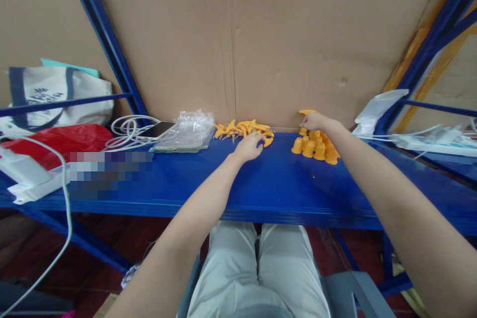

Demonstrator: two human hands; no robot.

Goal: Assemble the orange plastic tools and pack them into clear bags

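My left hand point(249, 147) is at the right end of a pile of orange star-like pieces point(244, 127) with small metal chains. Its thumb and forefinger are apart, close beside an orange piece point(268, 141); whether they touch it is hard to see. Farther right, my right hand point(313, 120) pinches a flat orange piece with pointed ends point(307, 111). It is over the back of a group of orange bell-shaped pieces point(308, 149), several of them standing in rows on the blue shelf point(272, 184). My right hand and forearm cover part of that group.
Clear plastic bags point(194, 129) lie left of the pile, beside a phone point(159, 129) and a coiled white cable point(126, 131). A red bag point(74, 141), a canvas bag point(89, 102) and a power strip point(40, 184) are at far left. Cardboard point(298, 35) stands behind.
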